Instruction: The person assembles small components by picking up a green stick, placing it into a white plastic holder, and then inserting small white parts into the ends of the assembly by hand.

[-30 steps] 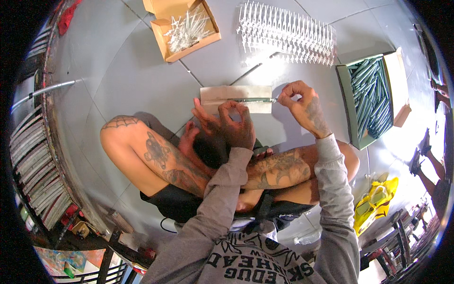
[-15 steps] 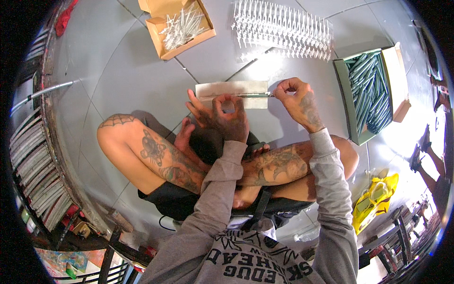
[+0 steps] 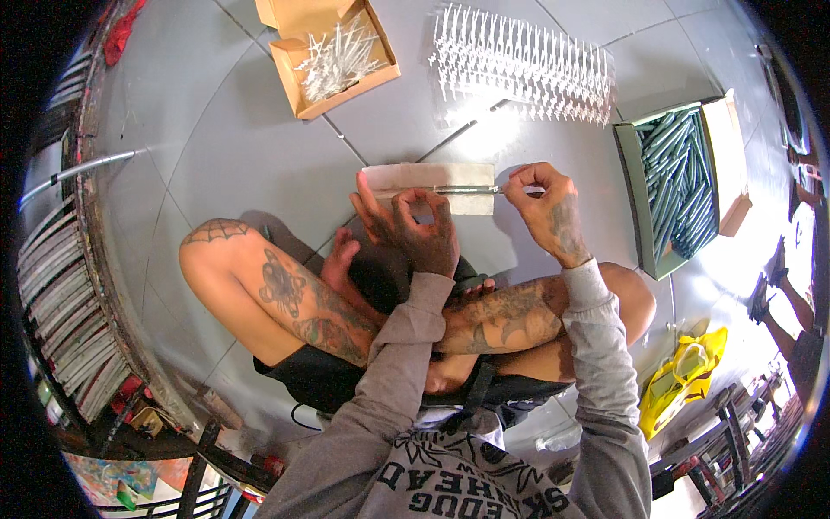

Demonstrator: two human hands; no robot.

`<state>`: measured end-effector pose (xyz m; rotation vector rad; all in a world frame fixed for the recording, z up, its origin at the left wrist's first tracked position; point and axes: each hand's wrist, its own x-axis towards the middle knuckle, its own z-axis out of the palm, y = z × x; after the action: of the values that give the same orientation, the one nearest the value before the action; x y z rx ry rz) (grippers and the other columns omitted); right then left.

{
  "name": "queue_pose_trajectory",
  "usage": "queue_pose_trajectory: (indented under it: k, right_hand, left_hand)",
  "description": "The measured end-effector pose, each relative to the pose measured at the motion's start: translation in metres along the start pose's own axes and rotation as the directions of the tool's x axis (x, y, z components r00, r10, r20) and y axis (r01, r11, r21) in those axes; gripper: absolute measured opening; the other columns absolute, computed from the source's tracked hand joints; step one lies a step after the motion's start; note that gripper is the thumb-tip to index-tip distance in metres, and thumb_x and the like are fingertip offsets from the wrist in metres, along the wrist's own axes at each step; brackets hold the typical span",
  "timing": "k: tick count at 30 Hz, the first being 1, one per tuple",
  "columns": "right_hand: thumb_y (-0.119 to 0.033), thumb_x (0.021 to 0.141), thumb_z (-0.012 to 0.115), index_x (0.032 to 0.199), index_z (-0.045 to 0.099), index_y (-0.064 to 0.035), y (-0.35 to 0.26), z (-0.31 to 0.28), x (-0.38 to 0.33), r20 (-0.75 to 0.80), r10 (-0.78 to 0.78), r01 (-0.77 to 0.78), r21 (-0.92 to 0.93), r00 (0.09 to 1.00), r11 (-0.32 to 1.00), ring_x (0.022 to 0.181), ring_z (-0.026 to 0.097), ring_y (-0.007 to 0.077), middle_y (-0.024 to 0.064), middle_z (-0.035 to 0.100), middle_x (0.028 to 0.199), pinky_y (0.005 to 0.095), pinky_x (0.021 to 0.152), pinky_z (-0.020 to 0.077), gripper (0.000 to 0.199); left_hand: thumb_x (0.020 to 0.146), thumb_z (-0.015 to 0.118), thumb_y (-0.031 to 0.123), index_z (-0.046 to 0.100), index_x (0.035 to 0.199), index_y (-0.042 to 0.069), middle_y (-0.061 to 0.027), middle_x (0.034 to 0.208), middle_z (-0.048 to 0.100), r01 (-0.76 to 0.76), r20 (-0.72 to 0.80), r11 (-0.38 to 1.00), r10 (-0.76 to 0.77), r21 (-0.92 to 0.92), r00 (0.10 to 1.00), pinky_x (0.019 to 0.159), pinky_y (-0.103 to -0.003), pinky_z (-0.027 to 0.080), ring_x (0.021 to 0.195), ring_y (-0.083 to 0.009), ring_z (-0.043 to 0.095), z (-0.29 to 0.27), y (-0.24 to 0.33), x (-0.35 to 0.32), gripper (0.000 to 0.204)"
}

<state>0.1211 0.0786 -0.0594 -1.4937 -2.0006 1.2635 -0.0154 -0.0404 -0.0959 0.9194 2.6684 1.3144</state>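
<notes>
A slim dark green pen-like barrel with pale markings lies along a flat beige block or strip on the floor in front of me. My left hand is closed in a pinch at the barrel's left end, its other fingers spread over the strip. Just past the strip's right end, my right hand pinches the barrel's thin right tip between thumb and forefinger. What exactly sits between the right fingertips is too small to make out.
A brown carton of thin white pieces stands at the far left. Rows of white parts lie on clear plastic beyond the strip. On the right is a box full of dark green barrels. A yellow bag lies nearer on the right.
The whole scene sits slightly lower in the picture. Both hands keep their pinch at the barrel's ends, with little visible change between them.
</notes>
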Motion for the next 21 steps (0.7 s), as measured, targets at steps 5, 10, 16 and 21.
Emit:
queue_pose_trajectory:
  k: [5,10,16,21]
  right_hand:
    - [-0.015,0.082,0.074,0.089,0.072,0.0020,-0.004,0.001,0.001,0.021,0.040,-0.041,0.063,0.999,0.997,0.086,0.075,0.0269,0.0159,0.076,0.091,0.0380,0.082,0.0590,0.019]
    - [-0.013,0.082,0.074,0.089,0.072,0.0028,-0.004,0.003,0.000,0.030,0.043,-0.046,0.079,0.999,0.996,0.086,0.075,0.0263,0.0153,0.076,0.090,0.0367,0.081,0.0607,0.017]
    - [-0.012,0.084,0.073,0.089,0.071,0.0053,-0.001,0.004,-0.001,0.033,0.045,-0.047,0.074,0.998,0.996,0.085,0.074,0.0233,0.0150,0.075,0.091,0.0342,0.082,0.0601,0.018]
    - [-0.014,0.083,0.074,0.089,0.072,0.0048,-0.006,0.003,-0.001,0.050,0.095,-0.097,0.047,0.994,0.994,0.086,0.075,0.0265,0.0169,0.076,0.090,0.0372,0.084,0.0607,0.020]
  left_hand:
    - [0.096,0.063,0.032,0.056,0.097,0.004,-0.0214,0.164,0.025,-0.033,0.045,0.980,0.025,0.196,0.999,0.116,-0.062,0.024,0.147,-0.0496,0.022,-0.003,-0.005,-0.001,0.029]
    - [0.095,0.064,0.034,0.057,0.097,0.005,-0.0213,0.163,0.025,-0.008,0.039,0.985,0.001,0.174,0.999,0.116,-0.063,0.023,0.148,-0.0490,0.022,0.000,-0.010,-0.003,0.030]
    - [0.093,0.065,0.033,0.056,0.096,0.005,-0.0189,0.151,0.032,-0.006,0.026,0.991,0.003,0.137,1.000,0.111,-0.058,0.026,0.137,-0.0432,0.028,-0.004,0.006,0.004,0.029]
    - [0.091,0.066,0.020,0.054,0.098,0.003,-0.0136,0.120,0.046,0.064,0.070,0.996,-0.060,-0.056,0.996,0.098,-0.046,0.039,0.111,-0.0296,0.043,-0.001,0.004,0.000,0.022]
